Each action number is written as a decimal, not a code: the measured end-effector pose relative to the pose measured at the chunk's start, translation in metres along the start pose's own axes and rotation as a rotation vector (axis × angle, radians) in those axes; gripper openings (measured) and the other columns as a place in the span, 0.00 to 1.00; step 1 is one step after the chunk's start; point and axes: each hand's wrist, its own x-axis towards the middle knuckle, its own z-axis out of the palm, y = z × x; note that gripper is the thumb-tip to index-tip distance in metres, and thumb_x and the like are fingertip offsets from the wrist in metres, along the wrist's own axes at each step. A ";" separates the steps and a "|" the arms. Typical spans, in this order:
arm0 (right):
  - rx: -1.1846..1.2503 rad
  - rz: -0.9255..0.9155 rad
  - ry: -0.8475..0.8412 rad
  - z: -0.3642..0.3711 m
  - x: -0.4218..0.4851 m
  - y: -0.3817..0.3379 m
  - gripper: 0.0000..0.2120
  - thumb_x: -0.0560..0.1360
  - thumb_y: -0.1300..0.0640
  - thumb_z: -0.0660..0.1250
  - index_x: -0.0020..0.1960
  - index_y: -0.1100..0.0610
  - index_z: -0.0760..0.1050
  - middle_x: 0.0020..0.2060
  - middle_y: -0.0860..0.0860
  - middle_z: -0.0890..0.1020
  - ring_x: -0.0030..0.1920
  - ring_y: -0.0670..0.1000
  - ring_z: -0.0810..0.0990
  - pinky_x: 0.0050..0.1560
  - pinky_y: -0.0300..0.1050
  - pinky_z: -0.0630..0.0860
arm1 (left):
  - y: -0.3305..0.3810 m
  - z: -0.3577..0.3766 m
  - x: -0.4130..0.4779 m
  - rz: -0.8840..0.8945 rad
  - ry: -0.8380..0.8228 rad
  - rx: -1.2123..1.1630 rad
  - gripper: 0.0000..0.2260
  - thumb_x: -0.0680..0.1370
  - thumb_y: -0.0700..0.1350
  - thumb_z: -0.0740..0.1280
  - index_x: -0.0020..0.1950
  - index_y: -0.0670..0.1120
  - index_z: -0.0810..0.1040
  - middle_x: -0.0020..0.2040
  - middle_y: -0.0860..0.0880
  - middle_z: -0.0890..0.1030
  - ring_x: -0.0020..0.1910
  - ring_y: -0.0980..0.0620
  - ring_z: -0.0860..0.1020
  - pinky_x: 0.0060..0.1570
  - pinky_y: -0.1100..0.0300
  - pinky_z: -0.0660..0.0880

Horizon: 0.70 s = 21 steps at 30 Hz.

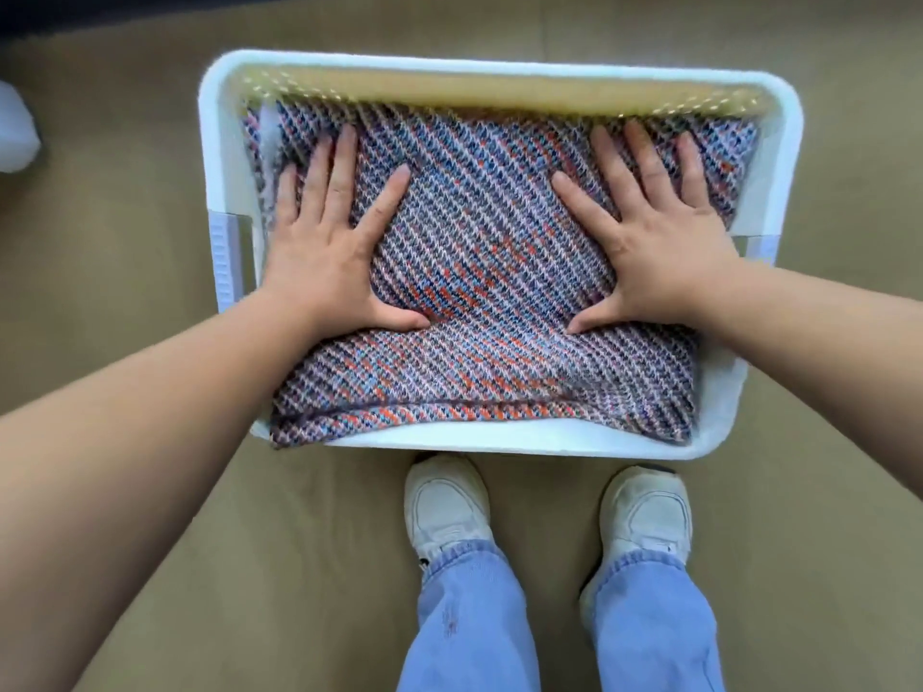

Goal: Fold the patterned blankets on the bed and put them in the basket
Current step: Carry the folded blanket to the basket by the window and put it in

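Note:
A folded patterned blanket [479, 272], woven in blue, white and orange diagonal stripes, lies inside a white rectangular basket [499, 442] on the floor. It fills most of the basket, and its near left corner overhangs the rim. My left hand [329, 242] presses flat on the blanket's left side with fingers spread. On the right side my right hand [654, 237] presses down the same way, palm flat and fingers straight.
The basket stands on a tan floor [125, 192], right in front of my white shoes [444, 506] and blue jeans. A white object [15, 127] sits at the far left edge. A dark strip runs along the top left corner.

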 end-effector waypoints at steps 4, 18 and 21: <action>-0.004 -0.018 0.029 0.029 0.015 -0.002 0.62 0.48 0.18 0.52 0.68 0.42 0.22 0.76 0.56 0.42 0.74 0.59 0.38 0.63 0.53 0.20 | 0.003 0.025 0.010 -0.016 0.055 -0.017 0.59 0.51 0.80 0.57 0.74 0.56 0.37 0.76 0.37 0.43 0.74 0.42 0.42 0.68 0.46 0.38; 0.239 0.179 -0.078 -0.076 -0.077 -0.045 0.29 0.77 0.43 0.55 0.72 0.59 0.56 0.70 0.58 0.67 0.71 0.55 0.62 0.72 0.60 0.47 | 0.041 -0.102 -0.108 -0.205 -0.318 -0.103 0.41 0.71 0.71 0.52 0.76 0.47 0.51 0.77 0.46 0.51 0.76 0.48 0.48 0.71 0.45 0.51; 0.247 0.079 -0.004 -0.119 -0.123 -0.069 0.14 0.77 0.47 0.55 0.51 0.57 0.69 0.52 0.58 0.79 0.55 0.58 0.76 0.64 0.55 0.61 | 0.059 -0.148 -0.153 -0.178 -0.285 -0.198 0.34 0.75 0.68 0.50 0.73 0.46 0.60 0.75 0.46 0.58 0.74 0.48 0.55 0.69 0.46 0.56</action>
